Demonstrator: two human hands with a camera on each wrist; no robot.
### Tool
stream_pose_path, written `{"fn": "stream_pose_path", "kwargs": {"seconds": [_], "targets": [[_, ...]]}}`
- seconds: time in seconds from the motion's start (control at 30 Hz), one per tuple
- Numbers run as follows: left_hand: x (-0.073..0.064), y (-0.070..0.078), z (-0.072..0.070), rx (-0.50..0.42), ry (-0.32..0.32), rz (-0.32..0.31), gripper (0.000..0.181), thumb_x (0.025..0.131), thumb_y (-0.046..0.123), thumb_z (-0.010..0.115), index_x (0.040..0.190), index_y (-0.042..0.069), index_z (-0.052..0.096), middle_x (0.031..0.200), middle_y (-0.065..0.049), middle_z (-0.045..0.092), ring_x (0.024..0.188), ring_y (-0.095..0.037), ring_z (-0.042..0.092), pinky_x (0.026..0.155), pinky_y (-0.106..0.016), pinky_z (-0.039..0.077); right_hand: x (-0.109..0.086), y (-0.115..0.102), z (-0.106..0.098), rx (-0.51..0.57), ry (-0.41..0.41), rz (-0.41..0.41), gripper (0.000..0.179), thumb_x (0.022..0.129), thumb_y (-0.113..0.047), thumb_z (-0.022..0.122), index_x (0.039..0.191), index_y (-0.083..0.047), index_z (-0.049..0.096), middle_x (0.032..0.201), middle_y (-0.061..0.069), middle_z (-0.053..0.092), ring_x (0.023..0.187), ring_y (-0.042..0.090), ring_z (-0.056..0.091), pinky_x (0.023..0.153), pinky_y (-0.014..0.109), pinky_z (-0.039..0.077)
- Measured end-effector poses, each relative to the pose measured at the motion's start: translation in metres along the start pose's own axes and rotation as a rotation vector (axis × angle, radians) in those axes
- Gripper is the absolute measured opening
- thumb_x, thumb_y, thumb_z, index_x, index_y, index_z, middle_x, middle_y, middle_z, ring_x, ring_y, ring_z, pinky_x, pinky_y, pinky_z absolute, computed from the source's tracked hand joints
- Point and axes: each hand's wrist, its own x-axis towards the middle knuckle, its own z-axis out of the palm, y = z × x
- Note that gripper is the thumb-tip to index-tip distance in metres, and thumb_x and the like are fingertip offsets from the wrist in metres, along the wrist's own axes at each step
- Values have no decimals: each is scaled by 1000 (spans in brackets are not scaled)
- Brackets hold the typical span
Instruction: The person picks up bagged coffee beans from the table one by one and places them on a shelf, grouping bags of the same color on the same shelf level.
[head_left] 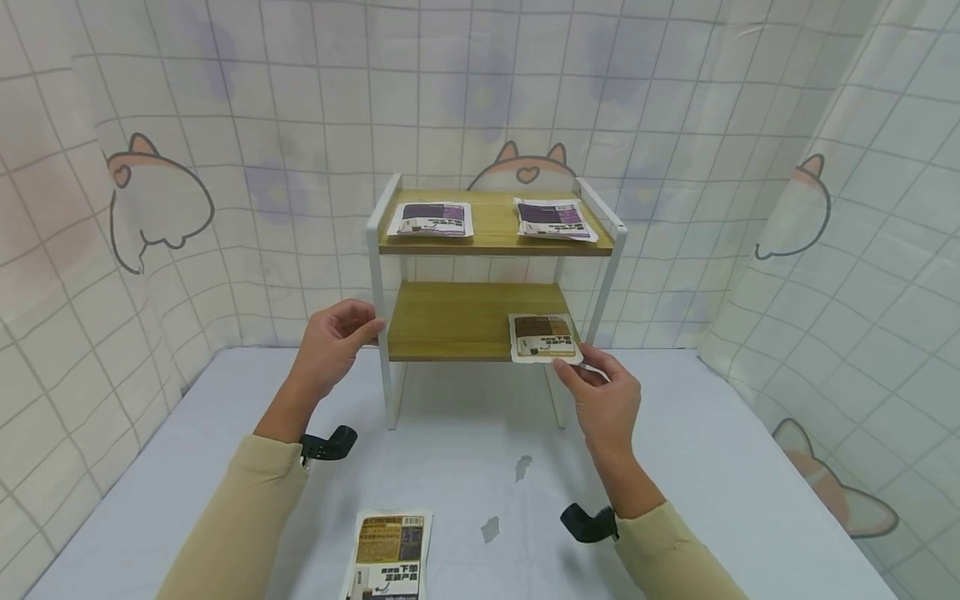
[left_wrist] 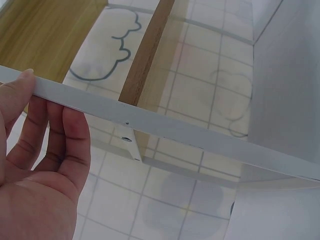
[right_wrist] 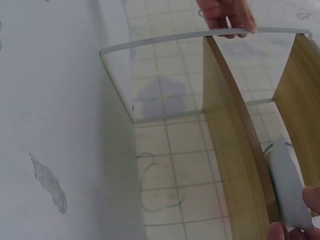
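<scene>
A two-tier shelf rack (head_left: 450, 340) with wooden boards and a white frame stands on the table. My left hand (head_left: 334, 343) grips its left front post (left_wrist: 165, 121), thumb on one side and fingers on the other. At the right end of the lower board lies a brown and white packet (head_left: 543, 337). My right hand (head_left: 606, 398) pinches this packet by its front right corner; in the right wrist view the packet (right_wrist: 289, 185) shows edge-on against the board, fingertips (right_wrist: 312, 199) at its end.
Two purple and white packets, one on the left (head_left: 432, 219) and one on the right (head_left: 555, 219), lie on the top board. Another brown packet (head_left: 390, 554) lies on the white table (head_left: 525, 550) near the front. Behind hangs a checked curtain (head_left: 315, 167).
</scene>
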Motion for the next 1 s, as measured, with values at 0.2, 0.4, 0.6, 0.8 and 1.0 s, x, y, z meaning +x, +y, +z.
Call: {"fn": "stream_pose_path", "kwargs": {"seconds": [0.2,0.4,0.6,0.8,1.0], "targets": [[0,-1,0,6,2,9,26,100,27,69,113,4,67,108,-11,68,96,-16,69,88,-18,57,2,2,2,-23,28,-26,46,84,-20,87,125,-6,71,117,12,72,90,9,72,75,12,57],[0,0,-1,-6,-1,9,26,100,27,69,114,4,67,107,-9,69,95,-15,70,87,-19,57,3,4,3,-21,44,-49,44,83,-19,87,122,-5,72,115,16,73,86,5,72,74,12,57],[0,-1,-1,-5,-2,13,27,100,26,68,114,3,68,106,-6,69,94,-14,70,87,-19,57,3,3,5,-40,71,-80,41,82,-19,88,118,-4,74,108,12,75,81,2,71,72,11,57],[1,-1,-1,-5,-1,16,27,100,27,68,114,4,68,107,-7,69,95,-15,70,88,-19,57,4,3,7,-60,95,-101,40,82,-18,88,117,-3,75,103,13,75,77,-2,70,69,11,56],[0,0,0,-1,0,9,27,100,27,68,115,4,68,108,-7,69,96,-15,70,88,-19,57,4,3,7,-76,101,-103,39,83,-20,87,117,-5,75,103,11,74,79,2,71,70,11,56]]}}
